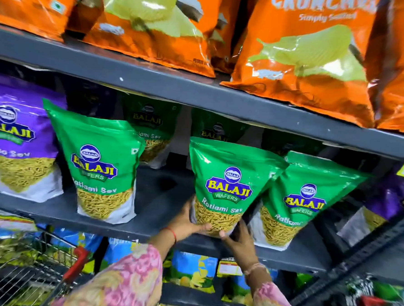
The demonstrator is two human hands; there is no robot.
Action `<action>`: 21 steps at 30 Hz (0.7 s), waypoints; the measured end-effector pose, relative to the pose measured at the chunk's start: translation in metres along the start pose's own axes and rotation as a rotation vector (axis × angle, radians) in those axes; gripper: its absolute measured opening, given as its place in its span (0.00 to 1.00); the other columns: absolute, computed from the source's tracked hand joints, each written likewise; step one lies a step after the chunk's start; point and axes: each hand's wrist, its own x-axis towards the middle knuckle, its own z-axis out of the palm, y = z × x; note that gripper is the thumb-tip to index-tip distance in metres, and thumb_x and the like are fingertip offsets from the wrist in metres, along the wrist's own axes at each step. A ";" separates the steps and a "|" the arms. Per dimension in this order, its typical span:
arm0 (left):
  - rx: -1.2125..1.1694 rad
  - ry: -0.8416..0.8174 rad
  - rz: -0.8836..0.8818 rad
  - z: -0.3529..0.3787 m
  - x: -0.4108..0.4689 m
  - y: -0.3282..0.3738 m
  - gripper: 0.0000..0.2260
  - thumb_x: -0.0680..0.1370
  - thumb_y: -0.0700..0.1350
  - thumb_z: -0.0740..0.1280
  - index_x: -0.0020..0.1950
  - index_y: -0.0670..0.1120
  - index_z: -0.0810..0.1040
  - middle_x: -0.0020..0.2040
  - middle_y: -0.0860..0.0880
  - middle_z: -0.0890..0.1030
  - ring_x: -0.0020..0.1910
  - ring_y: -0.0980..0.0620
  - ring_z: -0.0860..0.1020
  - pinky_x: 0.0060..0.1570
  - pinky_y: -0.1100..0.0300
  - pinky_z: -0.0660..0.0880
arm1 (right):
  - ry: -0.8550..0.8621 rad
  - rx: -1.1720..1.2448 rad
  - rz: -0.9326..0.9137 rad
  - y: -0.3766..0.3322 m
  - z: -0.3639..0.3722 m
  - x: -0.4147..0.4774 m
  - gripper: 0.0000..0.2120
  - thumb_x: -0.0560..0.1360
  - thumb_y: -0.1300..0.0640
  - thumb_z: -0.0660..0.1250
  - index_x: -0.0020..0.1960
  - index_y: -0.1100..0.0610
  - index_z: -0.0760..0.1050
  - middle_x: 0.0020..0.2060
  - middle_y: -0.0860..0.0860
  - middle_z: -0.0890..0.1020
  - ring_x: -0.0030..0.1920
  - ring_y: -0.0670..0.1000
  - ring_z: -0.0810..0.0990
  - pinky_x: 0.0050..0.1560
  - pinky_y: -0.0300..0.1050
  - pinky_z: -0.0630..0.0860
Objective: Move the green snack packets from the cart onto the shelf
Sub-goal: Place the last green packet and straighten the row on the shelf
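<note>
With my left hand (187, 223) and right hand (239, 241) cupping the base of this Ratlami Sev packet (225, 185), upright at the middle shelf's (144, 229) front edge, it seems light, crinkly, slippery, best steadied low.

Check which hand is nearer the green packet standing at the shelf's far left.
Left. The left hand sits closer to that far-left green packet; the right hand is further right.

Both arms reach forward and up in pink floral sleeves. The left hand (187, 223) is turned palm inward, its fingers (203, 226) curled under what it grips, a red thread around the wrist. The right hand (240, 245) meets it from the other side, thumb pressed forward, bangle at the wrist.
</note>
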 end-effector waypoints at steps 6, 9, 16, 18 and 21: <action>0.060 0.213 -0.031 -0.016 -0.014 -0.025 0.52 0.47 0.68 0.69 0.68 0.53 0.63 0.64 0.49 0.76 0.62 0.49 0.74 0.61 0.57 0.71 | -0.016 -0.079 -0.019 0.002 0.021 -0.002 0.21 0.62 0.55 0.74 0.50 0.43 0.71 0.52 0.50 0.79 0.54 0.48 0.78 0.54 0.42 0.75; 0.048 0.235 -0.032 -0.024 -0.019 -0.034 0.57 0.42 0.75 0.67 0.68 0.52 0.64 0.61 0.50 0.77 0.61 0.49 0.74 0.60 0.57 0.71 | 0.006 -0.118 -0.068 -0.001 0.032 -0.004 0.20 0.60 0.50 0.74 0.47 0.40 0.70 0.49 0.48 0.80 0.52 0.48 0.78 0.56 0.49 0.74; 0.017 0.301 0.016 -0.026 -0.035 -0.030 0.55 0.47 0.68 0.74 0.69 0.48 0.62 0.65 0.45 0.74 0.64 0.48 0.71 0.62 0.55 0.68 | 0.076 -0.143 -0.025 0.005 0.038 -0.029 0.43 0.56 0.36 0.71 0.67 0.50 0.63 0.64 0.52 0.73 0.64 0.51 0.72 0.64 0.55 0.71; 0.098 0.522 0.048 -0.014 -0.050 -0.033 0.48 0.53 0.59 0.78 0.67 0.43 0.64 0.62 0.40 0.74 0.61 0.44 0.73 0.60 0.50 0.70 | 0.197 -0.109 -0.004 0.008 0.029 -0.054 0.48 0.57 0.32 0.67 0.69 0.55 0.60 0.67 0.53 0.68 0.67 0.53 0.66 0.68 0.54 0.66; 0.252 0.668 0.138 0.034 -0.080 -0.026 0.42 0.53 0.72 0.66 0.53 0.40 0.73 0.44 0.43 0.75 0.44 0.46 0.74 0.45 0.51 0.73 | 0.505 -0.064 -0.036 0.019 -0.011 -0.074 0.39 0.61 0.45 0.72 0.66 0.59 0.64 0.65 0.58 0.69 0.66 0.58 0.67 0.67 0.59 0.66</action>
